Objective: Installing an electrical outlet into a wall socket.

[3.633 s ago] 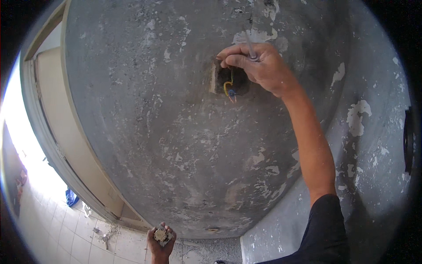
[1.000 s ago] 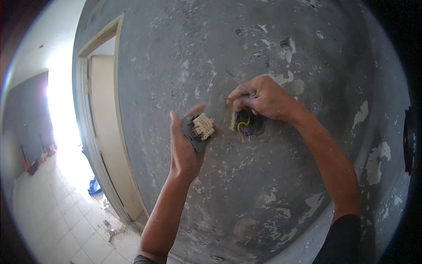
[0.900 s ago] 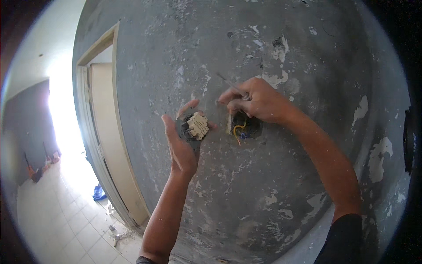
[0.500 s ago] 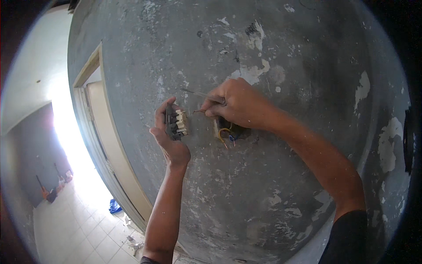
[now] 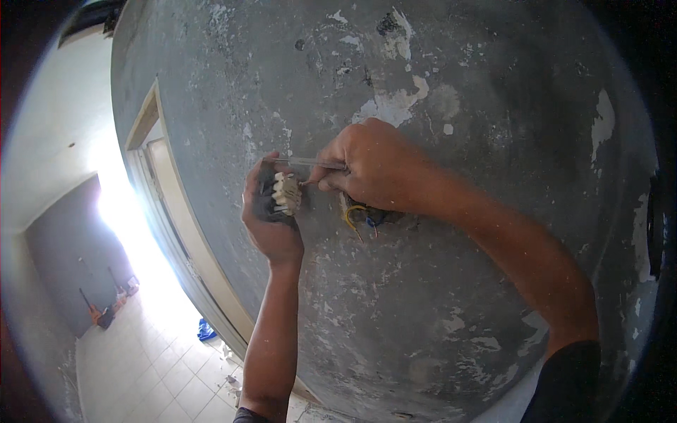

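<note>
My left hand (image 5: 269, 224) is raised against the grey plaster wall (image 5: 451, 296) and grips a small wall switch unit (image 5: 283, 193), dark at the back with a cream terminal block facing me. My right hand (image 5: 370, 169) pinches a thin screwdriver (image 5: 305, 163) whose shaft runs left over the top of the switch unit. Just under the right hand is a wall box opening (image 5: 367, 214) from which yellow and blue wires (image 5: 356, 216) hang out. The hand hides most of the opening.
The wall is rough, with white patches where the skim has flaked off. A doorway with a pale frame (image 5: 166, 211) lies to the left, bright light coming through it. A tiled floor (image 5: 151, 366) below holds a blue object (image 5: 204, 329) and scattered debris.
My left hand has come up from low down with the switch unit to beside the wall box. My right hand has left the wires and now holds the screwdriver at the switch.
</note>
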A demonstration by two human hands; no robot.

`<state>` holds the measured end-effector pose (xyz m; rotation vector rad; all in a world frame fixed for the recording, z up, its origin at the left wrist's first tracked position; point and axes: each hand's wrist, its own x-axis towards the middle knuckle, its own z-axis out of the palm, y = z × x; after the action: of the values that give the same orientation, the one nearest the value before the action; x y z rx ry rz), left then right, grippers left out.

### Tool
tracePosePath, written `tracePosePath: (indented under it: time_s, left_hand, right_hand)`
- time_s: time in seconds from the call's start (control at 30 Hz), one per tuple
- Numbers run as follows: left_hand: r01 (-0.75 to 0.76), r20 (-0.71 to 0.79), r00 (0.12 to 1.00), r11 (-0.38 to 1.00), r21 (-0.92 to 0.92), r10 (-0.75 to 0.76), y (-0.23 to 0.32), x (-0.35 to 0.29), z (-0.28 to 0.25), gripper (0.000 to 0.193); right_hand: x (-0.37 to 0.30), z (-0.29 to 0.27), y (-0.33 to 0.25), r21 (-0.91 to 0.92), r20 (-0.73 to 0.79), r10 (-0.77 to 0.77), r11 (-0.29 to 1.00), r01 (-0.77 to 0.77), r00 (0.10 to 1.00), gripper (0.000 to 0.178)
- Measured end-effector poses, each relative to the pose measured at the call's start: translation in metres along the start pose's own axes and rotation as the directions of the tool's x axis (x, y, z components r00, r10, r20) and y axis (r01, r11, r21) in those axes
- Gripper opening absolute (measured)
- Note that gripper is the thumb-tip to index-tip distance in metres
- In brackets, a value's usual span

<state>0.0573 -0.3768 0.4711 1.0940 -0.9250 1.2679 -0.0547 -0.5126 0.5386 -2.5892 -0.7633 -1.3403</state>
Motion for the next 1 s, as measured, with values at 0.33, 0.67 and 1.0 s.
tracePosePath:
  time_s: [0.33,0.67,1.0]
  left_hand:
    - [0.552,0.391,0.799,0.299,-0.778,-0.458,0.0,0.002,-0.013,0.05]
    - [0.636,0.548,0.715,0.076,-0.768,-0.434,-0.017,0.008,-0.022,0.058]
    - [0.647,0.64,0.66,-0.134,-0.75,-0.394,-0.027,0.011,-0.029,0.064]
  right_hand:
    - [0.001,0.003,0.001,0.048,0.03,0.05,0.997,-0.052,0.998,0.017]
    - [-0.003,0.005,0.001,-0.055,-0.041,-0.032,0.998,0.03,0.999,0.024]
    - [-0.006,0.013,0.009,-0.117,-0.286,-0.329,0.944,0.308,0.9,0.033]
